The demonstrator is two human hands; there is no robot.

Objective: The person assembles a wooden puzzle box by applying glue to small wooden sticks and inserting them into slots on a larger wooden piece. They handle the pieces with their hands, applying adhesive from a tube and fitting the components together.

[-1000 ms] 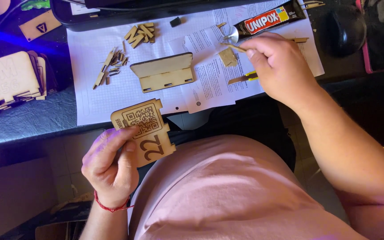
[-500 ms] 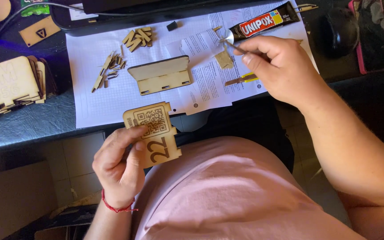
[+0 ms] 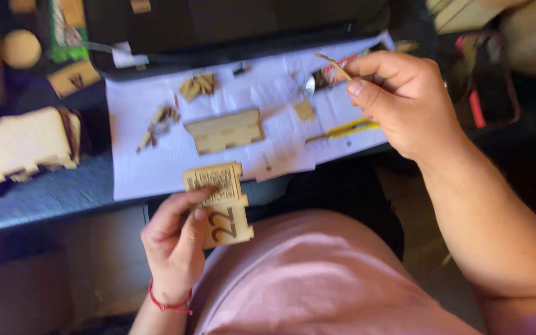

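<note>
my left hand (image 3: 175,245) gripped the flat engraved wooden tag (image 3: 219,205) close above my lap. my right hand (image 3: 404,99) pinched a thin wooden stick (image 3: 334,66) over the white paper sheet (image 3: 156,167). gluing stage, i judged; next, bringing stick to tag steadily.

Motion blur softened everything, bright daylight struck the white paper sheet (image 3: 156,167) beyond the left hand (image 3: 172,248), dim shadow below the right hand (image 3: 404,102).
</note>
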